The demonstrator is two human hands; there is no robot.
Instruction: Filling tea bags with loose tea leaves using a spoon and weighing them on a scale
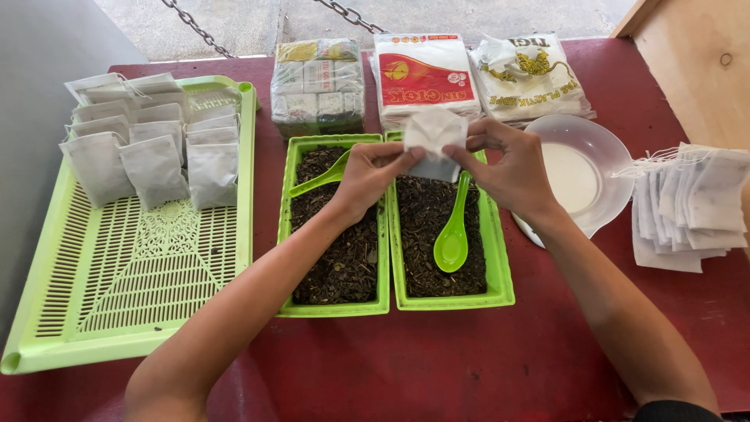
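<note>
We work at a dark red table (pixel 469 367), and the largest thing on it is the pale green slotted tray (pixel 133 289) at our left, where filled white sachets (pixel 148 148) lie in overlapping rows across its far end. In front of us sit two green tubs side by side, touching along their long edges: the left tub (pixel 333 309) and the right tub (pixel 500 258), both heaped with dark loose tea leaves. Beyond them, along the far edge, three wrapped packets (pixel 426 74) stand in a row. To the right of the tubs rests a clear plastic bowl (pixel 601 148), and further right a stack of flat empty sachets (pixel 687 211) with loose strings. A green spoon (pixel 453 234) lies in the right tub, bowl toward us, and a second green spoon (pixel 320 181) leans in the far end of the left tub, partly hidden under our wrist. Smallest of all is the white sachet (pixel 433 141) that we hold up above the far ends of the tubs: our left hand (pixel 367 176) pinches its left edge between thumb and fingertips, and our right hand (pixel 508 168) grasps its right edge the same way.
</note>
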